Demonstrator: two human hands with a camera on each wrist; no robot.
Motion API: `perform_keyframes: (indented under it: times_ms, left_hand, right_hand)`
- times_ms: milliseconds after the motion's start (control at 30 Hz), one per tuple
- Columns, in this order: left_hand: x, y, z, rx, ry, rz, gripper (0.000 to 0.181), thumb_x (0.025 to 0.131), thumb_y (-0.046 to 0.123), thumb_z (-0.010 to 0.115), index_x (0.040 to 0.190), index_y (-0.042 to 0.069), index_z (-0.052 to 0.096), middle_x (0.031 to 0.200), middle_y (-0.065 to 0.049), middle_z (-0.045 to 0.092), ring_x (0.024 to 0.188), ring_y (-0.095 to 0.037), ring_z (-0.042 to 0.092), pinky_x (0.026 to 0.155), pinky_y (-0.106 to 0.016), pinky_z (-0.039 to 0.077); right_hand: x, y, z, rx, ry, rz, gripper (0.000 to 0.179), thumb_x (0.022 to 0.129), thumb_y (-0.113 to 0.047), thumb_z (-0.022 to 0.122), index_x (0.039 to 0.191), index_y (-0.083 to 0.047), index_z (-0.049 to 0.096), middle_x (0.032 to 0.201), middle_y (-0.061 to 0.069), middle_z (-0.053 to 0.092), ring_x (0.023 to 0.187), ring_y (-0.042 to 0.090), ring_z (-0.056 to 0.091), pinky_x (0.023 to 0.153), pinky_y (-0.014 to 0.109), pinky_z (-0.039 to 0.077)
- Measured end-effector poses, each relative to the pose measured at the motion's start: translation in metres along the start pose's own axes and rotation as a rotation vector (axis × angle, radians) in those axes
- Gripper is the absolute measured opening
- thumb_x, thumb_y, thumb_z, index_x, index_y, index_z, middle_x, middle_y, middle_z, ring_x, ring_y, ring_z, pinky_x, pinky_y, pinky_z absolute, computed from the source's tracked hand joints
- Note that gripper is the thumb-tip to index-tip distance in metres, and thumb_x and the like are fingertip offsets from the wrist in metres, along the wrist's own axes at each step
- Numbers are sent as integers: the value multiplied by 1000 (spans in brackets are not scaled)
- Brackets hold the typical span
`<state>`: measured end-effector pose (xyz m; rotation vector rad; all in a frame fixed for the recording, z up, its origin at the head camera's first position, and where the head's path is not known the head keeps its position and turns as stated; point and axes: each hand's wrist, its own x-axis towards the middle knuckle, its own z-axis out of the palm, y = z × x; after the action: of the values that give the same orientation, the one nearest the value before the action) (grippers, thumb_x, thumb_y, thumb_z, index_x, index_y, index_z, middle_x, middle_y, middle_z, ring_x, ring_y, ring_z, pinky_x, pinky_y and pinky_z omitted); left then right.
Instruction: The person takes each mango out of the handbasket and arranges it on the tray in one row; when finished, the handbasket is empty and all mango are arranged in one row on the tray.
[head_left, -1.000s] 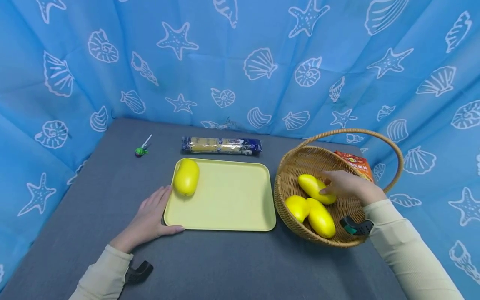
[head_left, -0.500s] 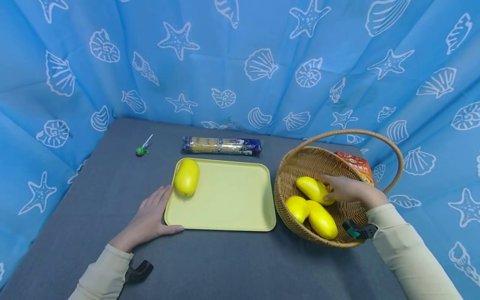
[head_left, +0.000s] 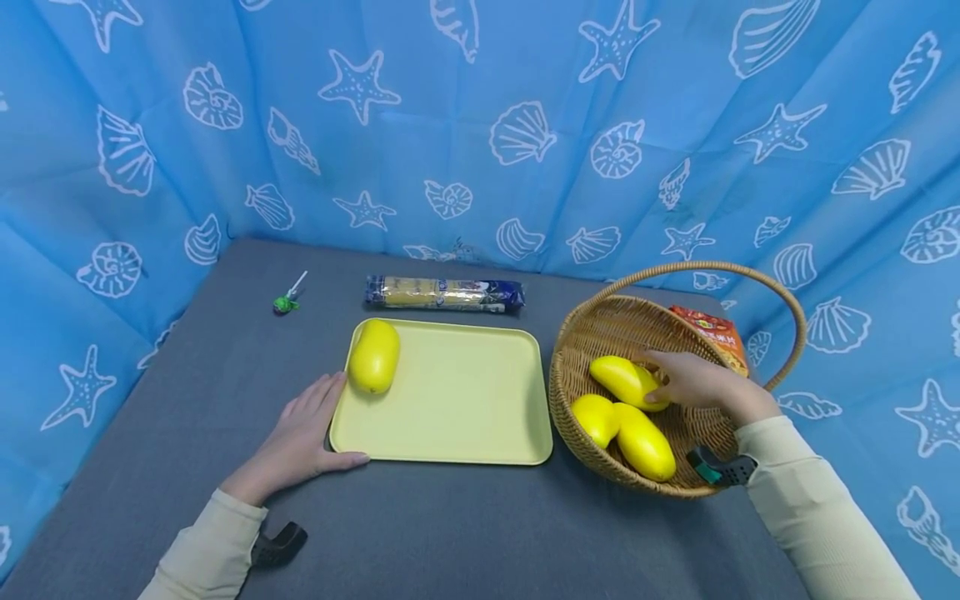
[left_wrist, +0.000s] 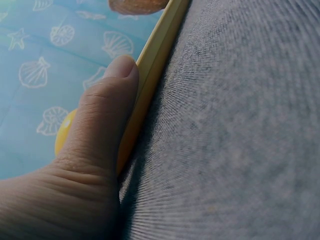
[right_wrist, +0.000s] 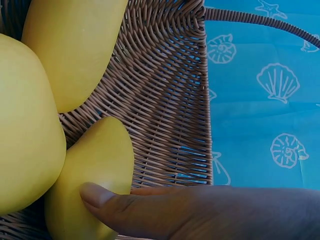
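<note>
1. Currently, one yellow mango [head_left: 621, 378] lies inside the wicker basket [head_left: 630, 321], above two others there.
2. Around that mango's right end, the right hand [head_left: 690, 382] bends its thumb and fingers, only partly open, and grips it; the right wrist view shows the thumb laid on the skin, most fingers hidden.
3. Below, the left lower mango [head_left: 595, 418] and the right lower mango [head_left: 647, 443] touch.
4. Left of the basket sits the pale yellow tray [head_left: 465, 392], with a further mango [head_left: 374, 357] at its upper left.
5. At the tray's left near corner rests the left hand [head_left: 303, 437], opened, fingers straight along the left edge, thumb against the near side, grasping nothing.
6. Behind the tray lies a spaghetti-like packet [head_left: 446, 293]; a green-wrapped lollipop [head_left: 285, 303] is farther left.
7. Behind the basket is a red snack bag [head_left: 716, 333].
</note>
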<state>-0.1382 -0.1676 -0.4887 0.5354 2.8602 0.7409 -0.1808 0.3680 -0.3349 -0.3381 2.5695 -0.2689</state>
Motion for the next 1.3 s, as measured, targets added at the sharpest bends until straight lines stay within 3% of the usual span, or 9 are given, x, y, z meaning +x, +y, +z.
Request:
perform_keyframes:
  times_ms: [367, 600, 1033, 1300]
  left_hand:
    - [0, 1, 1, 4, 12, -1, 126, 68, 79, 62, 154, 4, 9, 157, -22, 16, 143, -40, 15, 110, -60, 16]
    - [-1, 0, 2, 1, 5, 2, 126, 68, 80, 61, 154, 5, 7, 158, -21, 15, 143, -40, 14, 110, -60, 16]
    - [0, -1, 0, -3, -3, -3, 126, 68, 79, 61, 154, 6, 5, 158, -21, 14, 144, -40, 14, 110, -60, 15]
    - [1, -2, 2, 6, -3, -2, 127, 68, 80, 60, 154, 6, 5, 158, -20, 14, 144, -40, 13, 111, -60, 15]
  right_hand:
    - [-6, -4, 3, -28, 82, -38, 66, 90, -21, 67, 145, 1, 37, 140, 25, 47, 118, 44, 52, 93, 56, 46]
    - [-14, -9, 5, -94, 184, -48, 63, 88, -21, 69, 140, 2, 43, 135, 27, 51, 119, 46, 50, 95, 59, 43]
    - [-52, -27, 2, -150, 405, -114, 57, 87, -25, 71, 133, 1, 50, 121, 23, 60, 99, 35, 62, 81, 52, 52]
    - [-68, -43, 9, -160, 506, -146, 54, 87, -27, 71, 132, -3, 53, 121, 19, 61, 97, 32, 63, 79, 52, 53]
